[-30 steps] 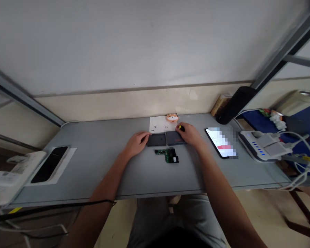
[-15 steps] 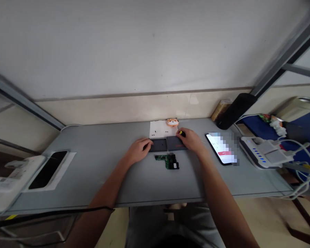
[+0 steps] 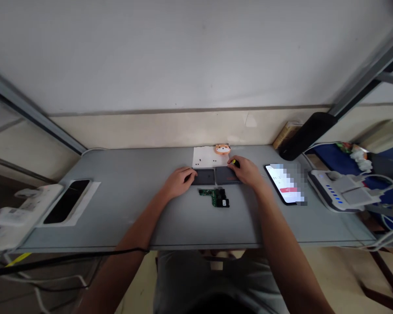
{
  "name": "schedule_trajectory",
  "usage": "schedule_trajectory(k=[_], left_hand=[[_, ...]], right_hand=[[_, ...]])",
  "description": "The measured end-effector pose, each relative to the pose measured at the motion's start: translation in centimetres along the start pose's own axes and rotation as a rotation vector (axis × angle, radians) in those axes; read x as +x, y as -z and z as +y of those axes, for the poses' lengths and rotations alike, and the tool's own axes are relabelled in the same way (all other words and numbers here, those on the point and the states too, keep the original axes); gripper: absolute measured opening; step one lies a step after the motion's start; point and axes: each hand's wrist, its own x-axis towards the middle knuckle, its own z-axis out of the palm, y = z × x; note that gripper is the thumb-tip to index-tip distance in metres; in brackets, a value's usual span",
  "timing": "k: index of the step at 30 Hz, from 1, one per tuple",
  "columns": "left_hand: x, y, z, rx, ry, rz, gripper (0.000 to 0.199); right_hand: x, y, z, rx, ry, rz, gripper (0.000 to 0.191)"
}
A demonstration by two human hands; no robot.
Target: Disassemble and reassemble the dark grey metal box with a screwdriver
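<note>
Two dark plastic casing halves lie side by side on the grey desk. My left hand [image 3: 180, 181] is curled at the outer edge of the open, tray-like left casing half [image 3: 204, 177], fingers and thumb closed on its corner. My right hand [image 3: 245, 170] rests over the right side of the other casing half [image 3: 224, 175]. It holds a small black-and-yellow screwdriver [image 3: 235, 163], mostly hidden by the fingers. A green circuit board [image 3: 214, 197] with black parts lies just in front of the casing. Behind are several tiny dark screws [image 3: 197, 164] on white paper [image 3: 203, 152].
An orange animal-faced object [image 3: 222, 149] sits on the paper's back edge. At right are a lit phone [image 3: 283, 185], a black cylinder [image 3: 308, 136] and a power strip [image 3: 334, 192] with cables. Another phone [image 3: 67, 201] and a white strip [image 3: 22, 218] lie at left.
The view has shifted slightly, so the desk's things appear a little higher and mostly further right. Both hands stay at the casing halves, with little visible movement; the screwdriver is still in my right hand.
</note>
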Motion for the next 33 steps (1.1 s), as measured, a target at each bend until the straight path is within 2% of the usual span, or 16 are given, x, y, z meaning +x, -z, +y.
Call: schedule_trajectory(k=[12,18,24,29,33], left_hand=[[0.1,0.2,0.3,-0.042,0.008,-0.006,0.027],[-0.1,0.2,0.3,-0.048,0.035,-0.011,0.028],[-0.2,0.2,0.4,-0.085,0.095,0.027,0.027],[-0.3,0.1,0.0,-0.116,0.135,0.032,0.024],[-0.2,-0.3,-0.5,-0.097,0.143,0.059,0.022]], right_hand=[[-0.1,0.1,-0.2,-0.011,0.013,0.026,0.016],[-0.1,-0.2,0.1,-0.036,-0.028,0.026,0.016],[-0.5,0.8,-0.9,-0.04,0.014,0.015,0.018],[-3.5,1.2,-2.3,0.016,0.151,0.04,0.019],[-7.7,-0.3,-2.4,-0.01,0.25,0.034,0.02]])
